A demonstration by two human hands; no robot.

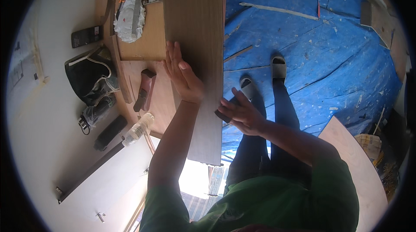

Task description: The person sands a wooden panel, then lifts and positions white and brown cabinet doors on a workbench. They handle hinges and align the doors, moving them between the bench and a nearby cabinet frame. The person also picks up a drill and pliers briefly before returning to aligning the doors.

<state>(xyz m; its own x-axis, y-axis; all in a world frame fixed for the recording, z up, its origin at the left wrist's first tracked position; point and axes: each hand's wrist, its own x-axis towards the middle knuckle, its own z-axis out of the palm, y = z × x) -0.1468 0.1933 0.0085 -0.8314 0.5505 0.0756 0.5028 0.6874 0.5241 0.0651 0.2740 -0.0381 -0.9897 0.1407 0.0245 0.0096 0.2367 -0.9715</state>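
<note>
Blue sheeting (299,37) lies underfoot. Your left hand (185,78), fingers extended, rests on the brown board (195,15), apparently steadying it; your right hand (245,118) grasps 1 dark block (222,116) alongside.

- No text, number or sign can be read with certainty.
- Flat black case (87,36) at the left: faint pale marks on its face, too small and blurred to make out.
- Green shirt (268,199): a dim mark on the chest, its form unclear.
- Yellow-and-black item (378,159) by the right edge: possibly printed, but too blurred to tell.
- Pale sheeting (26,80) at the far left: thin dark lines, illegible.
</note>
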